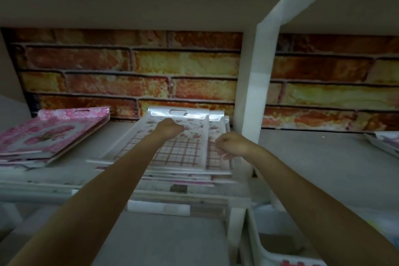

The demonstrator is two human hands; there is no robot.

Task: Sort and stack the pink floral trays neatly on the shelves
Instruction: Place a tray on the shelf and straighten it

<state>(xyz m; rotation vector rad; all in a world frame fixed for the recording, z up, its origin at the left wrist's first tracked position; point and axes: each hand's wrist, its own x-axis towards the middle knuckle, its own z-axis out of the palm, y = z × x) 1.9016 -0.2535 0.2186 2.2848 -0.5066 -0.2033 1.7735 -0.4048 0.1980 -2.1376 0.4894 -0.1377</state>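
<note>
Nowhere legible writing; both hands (170, 128) (232, 143) atop floral trays (190, 151).

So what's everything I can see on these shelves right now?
White floral-and-check trays: a stack, count unclear, white with pink flowers and a red grid, middle of the shelf.
Pink floral trays: a smaller stack, bright pink, left on the shelf.
Shelf: one, pale grey, under both stacks.
White post: one, right of the middle stack.
Brick-pattern backing: orange-red, behind.
Left hand: closed, on the top tray.
Right hand: curled at the stack's right edge.
</note>
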